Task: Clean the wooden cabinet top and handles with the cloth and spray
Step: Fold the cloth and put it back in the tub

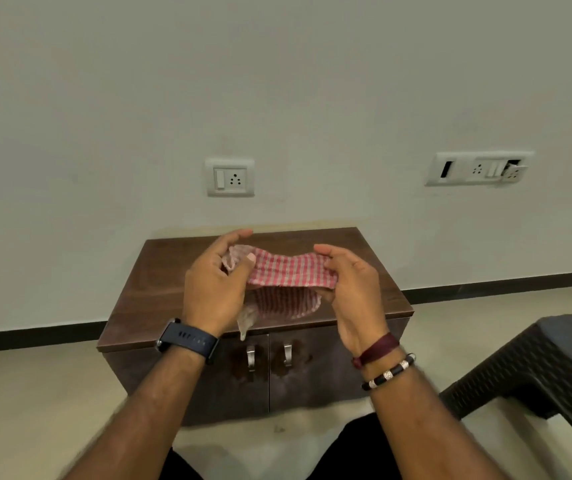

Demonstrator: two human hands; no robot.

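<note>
Head view, cloth: the checked cloth (286, 271) is mid-frame, held above the cabinet top (160, 289).
Fingers: left hand (213, 292) and right hand (350, 292) each pinch one end.
Risk: a loose pinch could drop it.
</note>
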